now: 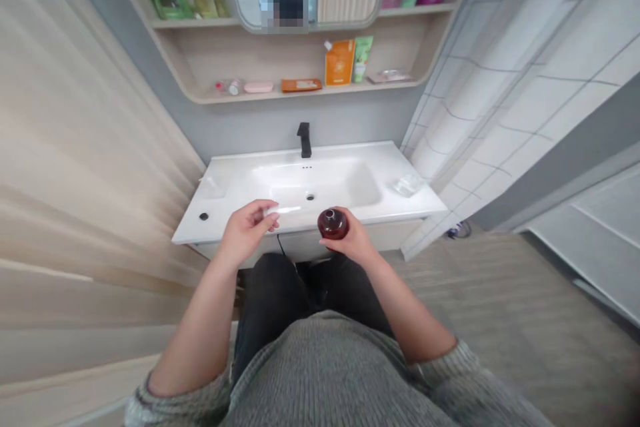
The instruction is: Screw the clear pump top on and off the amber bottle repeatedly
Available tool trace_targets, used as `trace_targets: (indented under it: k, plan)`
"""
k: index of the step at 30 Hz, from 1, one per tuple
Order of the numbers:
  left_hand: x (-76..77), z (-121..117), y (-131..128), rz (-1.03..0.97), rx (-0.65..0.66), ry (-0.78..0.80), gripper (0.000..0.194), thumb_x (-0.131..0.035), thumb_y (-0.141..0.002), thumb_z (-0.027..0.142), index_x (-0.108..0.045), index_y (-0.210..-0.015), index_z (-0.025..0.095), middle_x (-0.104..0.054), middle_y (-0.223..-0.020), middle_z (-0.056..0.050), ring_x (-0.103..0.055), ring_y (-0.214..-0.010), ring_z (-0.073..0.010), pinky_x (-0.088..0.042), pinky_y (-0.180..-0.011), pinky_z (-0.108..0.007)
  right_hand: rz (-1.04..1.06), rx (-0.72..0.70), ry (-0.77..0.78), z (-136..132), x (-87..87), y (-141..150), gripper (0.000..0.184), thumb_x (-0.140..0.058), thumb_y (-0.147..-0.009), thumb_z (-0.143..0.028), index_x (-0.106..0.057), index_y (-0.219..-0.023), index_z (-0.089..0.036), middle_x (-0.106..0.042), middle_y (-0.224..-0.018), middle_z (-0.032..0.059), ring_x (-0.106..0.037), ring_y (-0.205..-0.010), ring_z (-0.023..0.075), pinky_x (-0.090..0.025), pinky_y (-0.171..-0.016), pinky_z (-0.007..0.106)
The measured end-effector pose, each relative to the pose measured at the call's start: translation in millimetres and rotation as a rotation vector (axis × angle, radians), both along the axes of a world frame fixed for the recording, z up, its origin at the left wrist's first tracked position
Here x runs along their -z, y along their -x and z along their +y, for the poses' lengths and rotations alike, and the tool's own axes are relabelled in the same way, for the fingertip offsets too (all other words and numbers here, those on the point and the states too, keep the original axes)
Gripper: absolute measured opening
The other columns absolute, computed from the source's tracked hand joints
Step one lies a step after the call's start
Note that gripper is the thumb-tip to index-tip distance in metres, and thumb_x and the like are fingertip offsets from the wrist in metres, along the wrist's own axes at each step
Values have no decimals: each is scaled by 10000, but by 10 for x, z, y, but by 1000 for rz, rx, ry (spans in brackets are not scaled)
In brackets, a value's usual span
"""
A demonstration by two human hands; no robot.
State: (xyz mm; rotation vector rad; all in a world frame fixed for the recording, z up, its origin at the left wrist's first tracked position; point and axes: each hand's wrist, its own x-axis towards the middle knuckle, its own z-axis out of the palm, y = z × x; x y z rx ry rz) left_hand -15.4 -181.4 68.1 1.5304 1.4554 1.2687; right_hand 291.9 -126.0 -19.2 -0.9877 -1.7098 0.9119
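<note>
1. Bottle (327,225), red-brown and open-necked: we held it at the basin's (345,180) five o'clock, our right hand (354,237) clamped around its side.
2. Left hand (250,227), eight o'clock: our fingers pinched a pale item (271,211), partly hidden.
3. Faucet (305,140), black: we saw it at twelve o'clock.

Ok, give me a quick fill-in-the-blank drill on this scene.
The left hand pinches a whitish item; the brown bottle is in the ____ hand.
The faucet behind the basin is coloured ____.
Beside the green tube stands a pouch coloured ____.

Missing words: right; black; orange.
</note>
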Motion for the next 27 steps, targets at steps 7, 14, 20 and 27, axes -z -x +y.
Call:
trace_targets:
  k: [7,14,20,27]
  plan:
    - [-365,-155,-188,188,57,-18,463,-766,-920,676,-834,-1093,253,-748,-741,-25,-731,-706,-238,-619,-709,-374,-35,-52,-32,-179,-90,89,858,-1057,-665,-475,-686,-1411,-271,-794,-1390,118,-765,-1296,368,-581,-1199,544]
    - [-678,-111,-320,575,166,-94,331,-708,-997,562,-870,-1026,275,-825,-910,-54,-728,-776,-258,-586,-780,-401,-79,-83,-67,-279,-150,165,855,-1056,-666,-468,-691,-1414,-273,-805,-1375,111,-777,-1273,368,-585,-1177,547]
    - [-791,-31,-670,878,317,-80,217,-790,-939,479,-854,-875,282,-765,-769,-85,-754,-829,-330,-594,-845,-446,-167,-62,-94,-404,-194,254,876,-1044,-655,-452,-704,-1447,-294,-817,-1355,120,-799,-1205,389,-617,-1099,556]
    - [-714,-92,-718,780,516,-180,196,-705,-977,259,-876,-1055,313,-800,-990,-45,-766,-922,-262,-597,-894,-391,-155,-91,-77,-440,-239,168,886,-1065,-623,-476,-721,-1420,-296,-834,-1317,102,-810,-1167,385,-625,-1075,549]
